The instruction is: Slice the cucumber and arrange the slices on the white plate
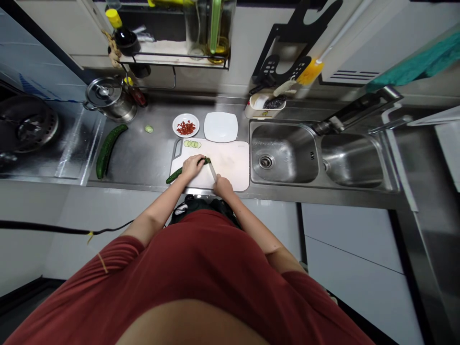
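Observation:
On a white cutting board lies a dark green cucumber, set at a slant. My left hand is closed over its middle and right part, hiding some of it. My right hand grips the handle of a kitchen knife. The blade's far end is at the cucumber's right tip, touching or very close to it. Several thin cucumber slices overlap in a row near the board's top left. Behind the board stand a bowl of chopped red pieces and a white square plate.
Another whole cucumber lies on the steel counter at left, with small cucumber pieces nearby. A lidded pot stands behind, beside the stove. A double sink adjoins the board's right. A bottle shelf hangs above.

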Demonstrator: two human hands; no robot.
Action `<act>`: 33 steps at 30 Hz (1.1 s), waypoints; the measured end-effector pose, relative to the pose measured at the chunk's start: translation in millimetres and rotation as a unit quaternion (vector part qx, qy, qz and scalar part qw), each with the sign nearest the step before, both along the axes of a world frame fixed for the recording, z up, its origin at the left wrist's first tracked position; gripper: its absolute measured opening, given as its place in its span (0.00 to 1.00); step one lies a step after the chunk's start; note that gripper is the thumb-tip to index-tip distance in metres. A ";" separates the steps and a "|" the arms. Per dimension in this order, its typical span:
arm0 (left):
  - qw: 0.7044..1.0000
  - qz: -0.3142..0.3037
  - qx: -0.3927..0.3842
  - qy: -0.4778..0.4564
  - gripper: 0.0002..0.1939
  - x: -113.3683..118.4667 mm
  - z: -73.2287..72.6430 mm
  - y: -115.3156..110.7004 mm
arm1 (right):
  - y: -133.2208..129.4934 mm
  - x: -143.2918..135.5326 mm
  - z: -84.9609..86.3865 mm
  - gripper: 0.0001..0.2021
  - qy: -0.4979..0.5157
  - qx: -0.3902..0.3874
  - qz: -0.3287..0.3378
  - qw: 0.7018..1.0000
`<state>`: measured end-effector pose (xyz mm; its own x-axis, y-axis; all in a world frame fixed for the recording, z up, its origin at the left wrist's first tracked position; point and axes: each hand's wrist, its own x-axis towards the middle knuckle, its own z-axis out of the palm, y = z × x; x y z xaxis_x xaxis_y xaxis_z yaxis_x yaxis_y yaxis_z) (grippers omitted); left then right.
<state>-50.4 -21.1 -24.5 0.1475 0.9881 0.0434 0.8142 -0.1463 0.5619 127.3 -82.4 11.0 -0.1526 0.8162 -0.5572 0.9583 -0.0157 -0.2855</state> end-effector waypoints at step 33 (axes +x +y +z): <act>0.988 0.019 -0.088 -0.123 0.07 17.9 17.4 28.8 | -10.7 58.0 -6.7 0.22 -0.102 0.244 -0.006 0.964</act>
